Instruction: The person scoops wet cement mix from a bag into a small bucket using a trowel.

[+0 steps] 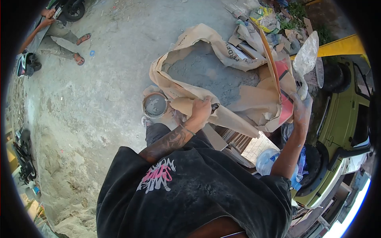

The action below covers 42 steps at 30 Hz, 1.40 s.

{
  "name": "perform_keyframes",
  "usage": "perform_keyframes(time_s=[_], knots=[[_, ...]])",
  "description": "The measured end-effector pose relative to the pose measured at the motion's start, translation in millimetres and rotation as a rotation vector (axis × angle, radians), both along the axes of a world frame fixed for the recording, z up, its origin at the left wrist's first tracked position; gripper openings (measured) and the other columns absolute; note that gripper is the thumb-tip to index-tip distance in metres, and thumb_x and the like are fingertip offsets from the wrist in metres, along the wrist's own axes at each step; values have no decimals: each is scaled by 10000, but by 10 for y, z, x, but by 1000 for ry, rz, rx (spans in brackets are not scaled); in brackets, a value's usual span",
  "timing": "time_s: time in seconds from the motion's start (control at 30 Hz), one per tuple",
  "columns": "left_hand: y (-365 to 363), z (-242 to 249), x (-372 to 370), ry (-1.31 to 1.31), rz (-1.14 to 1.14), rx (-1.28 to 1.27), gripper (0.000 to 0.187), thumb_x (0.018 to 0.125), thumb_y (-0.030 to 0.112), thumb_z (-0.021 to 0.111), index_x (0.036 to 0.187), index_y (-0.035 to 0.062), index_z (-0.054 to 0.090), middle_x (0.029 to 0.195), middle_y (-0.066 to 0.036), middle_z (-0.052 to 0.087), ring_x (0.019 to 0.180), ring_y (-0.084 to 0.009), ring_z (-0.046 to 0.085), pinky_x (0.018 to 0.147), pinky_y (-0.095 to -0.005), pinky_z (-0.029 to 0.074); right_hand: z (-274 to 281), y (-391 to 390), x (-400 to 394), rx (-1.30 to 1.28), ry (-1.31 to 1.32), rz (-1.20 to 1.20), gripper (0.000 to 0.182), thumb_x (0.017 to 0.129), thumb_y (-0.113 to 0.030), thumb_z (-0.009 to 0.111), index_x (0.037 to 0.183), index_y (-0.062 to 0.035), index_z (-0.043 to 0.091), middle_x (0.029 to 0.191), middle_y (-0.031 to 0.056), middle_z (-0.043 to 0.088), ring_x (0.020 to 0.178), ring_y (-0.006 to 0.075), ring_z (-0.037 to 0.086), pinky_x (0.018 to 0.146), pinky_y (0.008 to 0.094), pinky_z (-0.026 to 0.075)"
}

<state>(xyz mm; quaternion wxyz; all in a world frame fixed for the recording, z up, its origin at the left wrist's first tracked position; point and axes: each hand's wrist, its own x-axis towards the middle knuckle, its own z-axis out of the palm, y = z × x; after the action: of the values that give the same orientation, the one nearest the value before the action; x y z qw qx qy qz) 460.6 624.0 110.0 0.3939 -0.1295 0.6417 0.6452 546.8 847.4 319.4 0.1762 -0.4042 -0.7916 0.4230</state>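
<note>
A large brown paper sack [190, 37], torn wide open, holds grey powder [210, 71]. My left hand [201, 110] is closed on the sack's near rim, with a small dark thing beside the fingers that I cannot make out. At the sack's right end, by its red and black part [283, 91], my right hand [299, 104] grips the paper, its fingers partly hidden. Crumpled clear plastic [307, 59] rises beside that hand. Left of the sack stands a small round container [155, 105] with grey material inside.
Stacked flat cardboard [234, 144] and a large clear water bottle [268, 162] lie near my right arm. A green vehicle [343, 131] is at the right. Rubbish bags [264, 19] lie at the back. Another person [59, 33] is at the upper left, near a motorcycle wheel [74, 10].
</note>
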Motion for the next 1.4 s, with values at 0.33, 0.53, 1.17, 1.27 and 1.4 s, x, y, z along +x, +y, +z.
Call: perform_keyframes(time_s=[0.33,0.53,1.17,1.27,1.4], knots=[[204,-159,295,0,-286,60,251,843,165,522,855,-85,530,795,-119,556,582,-143,541,465,-276,444,-88,251,76,161,-97,-32,178,733,-43,549,893,34,563,777,18,563,700,94,509,663,226,418],[-80,-247,455,-146,-156,83,260,858,183,516,954,-57,543,840,-81,571,713,-137,561,581,-299,451,-724,620,389,84,-11,-188,350,701,-121,577,986,80,554,856,82,597,757,156,539,720,282,426],[-522,311,-766,862,-197,-652,365,782,275,531,701,-76,589,725,-278,567,738,-443,539,697,-469,412,-1092,602,483,160,-21,-195,366,685,-159,614,930,111,576,806,163,631,735,200,595,699,322,448],[-368,440,-712,974,-254,-634,338,780,275,548,740,-57,596,775,-269,562,786,-432,532,719,-479,399,-1273,650,489,181,-5,-163,372,678,-166,613,933,104,580,813,175,634,747,219,607,709,335,449],[-218,816,-652,1027,-330,-657,289,766,237,569,751,-51,588,726,-246,560,735,-416,532,691,-475,403,-1149,380,276,223,78,-193,380,681,-185,611,966,64,589,803,171,635,750,235,611,708,351,447]])
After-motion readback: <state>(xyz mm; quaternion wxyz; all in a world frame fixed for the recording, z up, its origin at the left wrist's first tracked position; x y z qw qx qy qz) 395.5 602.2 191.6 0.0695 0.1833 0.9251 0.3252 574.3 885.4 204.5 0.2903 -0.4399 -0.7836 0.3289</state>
